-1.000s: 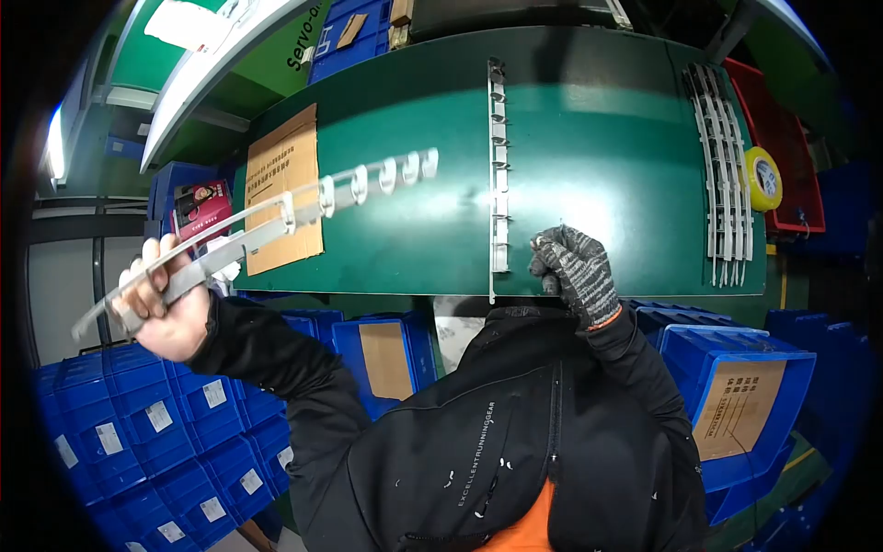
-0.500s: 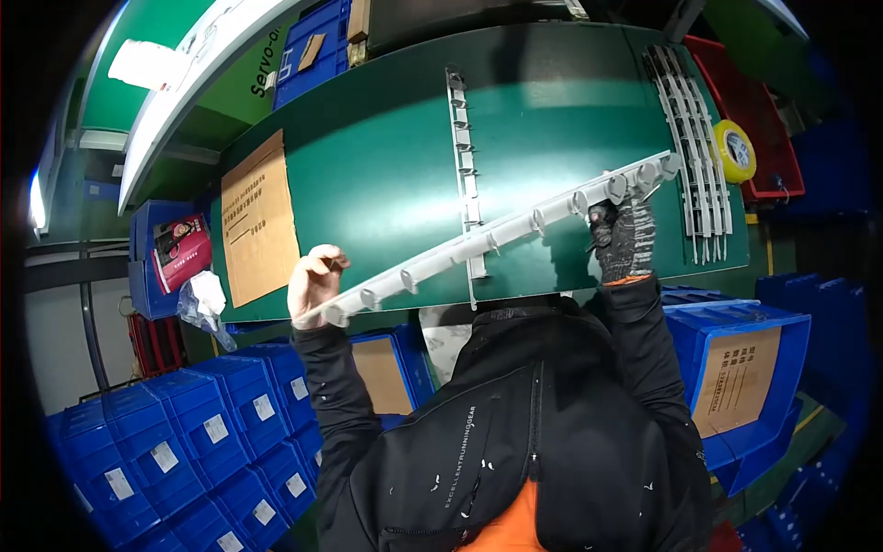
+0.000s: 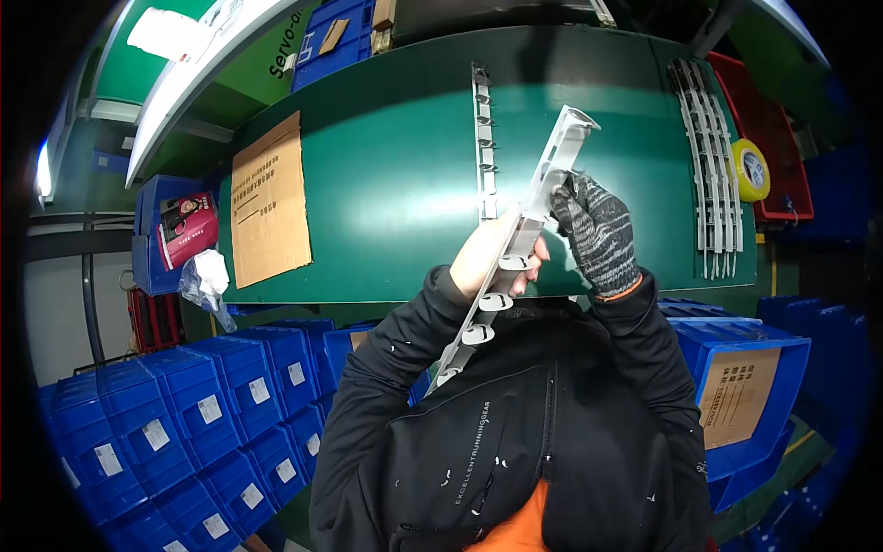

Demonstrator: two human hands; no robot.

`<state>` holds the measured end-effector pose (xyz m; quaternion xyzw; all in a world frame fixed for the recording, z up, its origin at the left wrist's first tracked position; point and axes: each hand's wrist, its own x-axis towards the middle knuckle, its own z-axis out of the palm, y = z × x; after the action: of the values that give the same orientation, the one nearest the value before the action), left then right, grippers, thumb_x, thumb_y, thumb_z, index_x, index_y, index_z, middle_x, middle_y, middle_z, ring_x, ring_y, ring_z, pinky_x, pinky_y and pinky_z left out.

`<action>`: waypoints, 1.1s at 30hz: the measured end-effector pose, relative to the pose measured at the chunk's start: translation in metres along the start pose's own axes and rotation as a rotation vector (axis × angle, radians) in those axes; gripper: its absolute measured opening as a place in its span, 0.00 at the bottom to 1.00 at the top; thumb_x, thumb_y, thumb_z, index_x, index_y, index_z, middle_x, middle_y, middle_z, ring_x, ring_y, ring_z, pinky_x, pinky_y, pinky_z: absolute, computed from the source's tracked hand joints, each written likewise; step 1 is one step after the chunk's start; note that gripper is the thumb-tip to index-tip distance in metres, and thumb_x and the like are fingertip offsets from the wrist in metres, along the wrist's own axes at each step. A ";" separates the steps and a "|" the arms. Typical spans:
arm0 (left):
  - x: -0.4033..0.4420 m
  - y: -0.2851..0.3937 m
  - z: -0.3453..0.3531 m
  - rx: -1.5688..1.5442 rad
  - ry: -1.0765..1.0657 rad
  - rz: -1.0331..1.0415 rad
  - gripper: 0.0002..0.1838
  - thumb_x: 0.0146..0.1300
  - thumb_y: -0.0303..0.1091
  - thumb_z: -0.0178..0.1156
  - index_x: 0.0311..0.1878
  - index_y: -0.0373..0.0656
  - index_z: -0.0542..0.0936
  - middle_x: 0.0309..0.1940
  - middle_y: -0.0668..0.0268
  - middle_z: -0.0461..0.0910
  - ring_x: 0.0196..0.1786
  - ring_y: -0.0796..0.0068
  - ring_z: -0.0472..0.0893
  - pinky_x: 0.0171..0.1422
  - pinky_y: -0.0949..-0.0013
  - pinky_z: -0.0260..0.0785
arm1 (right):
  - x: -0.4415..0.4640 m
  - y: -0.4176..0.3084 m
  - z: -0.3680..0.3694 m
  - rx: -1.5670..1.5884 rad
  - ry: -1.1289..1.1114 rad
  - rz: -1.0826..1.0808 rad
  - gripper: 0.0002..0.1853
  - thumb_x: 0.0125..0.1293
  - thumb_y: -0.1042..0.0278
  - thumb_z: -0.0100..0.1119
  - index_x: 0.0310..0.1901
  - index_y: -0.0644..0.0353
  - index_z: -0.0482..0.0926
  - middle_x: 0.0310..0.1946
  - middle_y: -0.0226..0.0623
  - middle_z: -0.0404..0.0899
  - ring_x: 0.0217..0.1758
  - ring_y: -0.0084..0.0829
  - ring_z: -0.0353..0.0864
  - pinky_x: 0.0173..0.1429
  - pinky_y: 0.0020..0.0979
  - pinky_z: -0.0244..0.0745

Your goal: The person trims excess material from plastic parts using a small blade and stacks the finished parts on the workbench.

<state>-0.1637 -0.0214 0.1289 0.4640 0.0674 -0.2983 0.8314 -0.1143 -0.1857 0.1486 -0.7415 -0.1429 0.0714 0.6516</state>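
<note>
A long white slotted strip with rounded clips along it (image 3: 563, 145) is held at a steep tilt in front of my chest, its lower end close to the jacket. My bare left hand (image 3: 480, 256) wraps around its middle from behind, fingertips showing on the far side. My right hand (image 3: 598, 230), in a grey-black knit glove, is closed with thumb and fingers at the strip's upper part; the exact grip is partly hidden. Behind the hands a similar strip (image 3: 485, 138) lies lengthwise on the green table (image 3: 386, 166).
Several similar strips (image 3: 706, 166) lie side by side at the table's right, next to a yellow tape roll (image 3: 751, 170) and a red bin (image 3: 782, 175). Flattened cardboard (image 3: 271, 212) covers the left end. Blue crates (image 3: 202, 405) are stacked below left; another blue crate (image 3: 754, 396) stands right.
The held strip has swung from a shallow slant across the table to a steep one near my body. My left hand has moved from its left end to its middle, closer to my right hand.
</note>
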 end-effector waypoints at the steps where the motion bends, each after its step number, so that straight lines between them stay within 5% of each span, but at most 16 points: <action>1: -0.001 0.001 0.000 -0.018 0.043 -0.010 0.31 0.63 0.58 0.40 0.34 0.32 0.73 0.20 0.64 0.73 0.11 0.79 0.69 0.14 0.80 0.62 | -0.001 0.000 -0.002 -0.408 0.079 -0.230 0.13 0.60 0.62 0.54 0.41 0.62 0.75 0.30 0.41 0.78 0.32 0.37 0.79 0.36 0.32 0.72; 3: -0.004 0.005 -0.002 -0.011 0.040 0.039 0.30 0.64 0.57 0.40 0.36 0.33 0.72 0.20 0.64 0.72 0.12 0.79 0.70 0.14 0.79 0.62 | -0.013 -0.001 -0.003 -0.450 0.040 -0.136 0.12 0.59 0.61 0.53 0.37 0.60 0.75 0.31 0.44 0.77 0.33 0.42 0.78 0.37 0.35 0.71; 6: -0.008 0.009 -0.005 -0.031 0.075 0.079 0.26 0.64 0.53 0.41 0.42 0.34 0.70 0.22 0.64 0.71 0.14 0.78 0.71 0.15 0.79 0.64 | -0.030 0.000 0.002 -0.502 -0.019 -0.410 0.08 0.55 0.65 0.56 0.30 0.61 0.75 0.24 0.43 0.75 0.27 0.41 0.76 0.31 0.37 0.70; 7: -0.009 0.011 -0.005 -0.056 0.112 0.078 0.25 0.65 0.51 0.41 0.44 0.34 0.69 0.23 0.64 0.71 0.15 0.78 0.71 0.15 0.78 0.65 | -0.034 -0.003 0.008 -0.441 -0.016 -0.275 0.07 0.54 0.66 0.57 0.28 0.61 0.76 0.23 0.42 0.75 0.26 0.41 0.75 0.30 0.37 0.70; 21: -0.007 0.007 -0.006 -0.035 0.190 0.074 0.25 0.60 0.48 0.46 0.49 0.33 0.66 0.32 0.64 0.71 0.19 0.76 0.73 0.17 0.75 0.68 | -0.034 -0.004 0.010 -0.513 -0.024 -0.219 0.07 0.52 0.65 0.59 0.26 0.60 0.77 0.22 0.40 0.75 0.25 0.40 0.75 0.30 0.35 0.70; 33: -0.012 0.010 0.002 -0.070 0.258 0.037 0.20 0.64 0.49 0.45 0.47 0.41 0.68 0.24 0.66 0.70 0.15 0.76 0.72 0.13 0.77 0.66 | -0.038 -0.006 0.009 -0.527 -0.025 -0.270 0.07 0.52 0.67 0.61 0.27 0.61 0.77 0.21 0.41 0.74 0.22 0.38 0.75 0.28 0.33 0.69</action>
<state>-0.1686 -0.0136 0.1418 0.4704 0.1757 -0.2183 0.8368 -0.1535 -0.1878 0.1505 -0.8585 -0.2619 -0.0462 0.4385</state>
